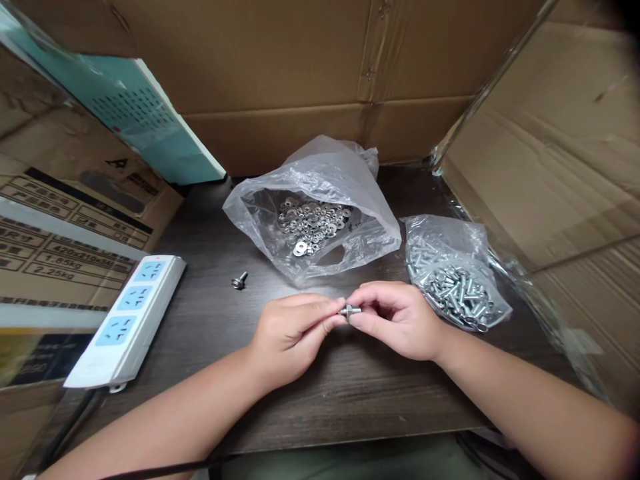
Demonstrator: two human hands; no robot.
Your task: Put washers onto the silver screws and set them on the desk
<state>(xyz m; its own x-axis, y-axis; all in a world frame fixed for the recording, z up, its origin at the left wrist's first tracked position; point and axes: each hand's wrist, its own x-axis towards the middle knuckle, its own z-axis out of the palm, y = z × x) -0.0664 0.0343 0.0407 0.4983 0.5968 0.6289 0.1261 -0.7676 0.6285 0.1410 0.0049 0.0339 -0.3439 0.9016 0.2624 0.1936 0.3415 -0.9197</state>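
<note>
Over the middle of the dark table, my left hand pinches the head end of a small metal bolt between thumb and fingertips. The bolt's shank points right, toward my right hand. A washer sits around the bolt close to the head. My right hand's thumb and forefinger close on the washer's edge; its other fingers are curled. Fingertips hide most of the bolt's head. To the left, another bolt with a washer on it lies on the table, apart from both hands.
An opened plastic bag with loose washers lies behind my hands. Right of it is a plastic bag of bolts. A white power strip stands at left. Cardboard walls enclose the back and sides of the table.
</note>
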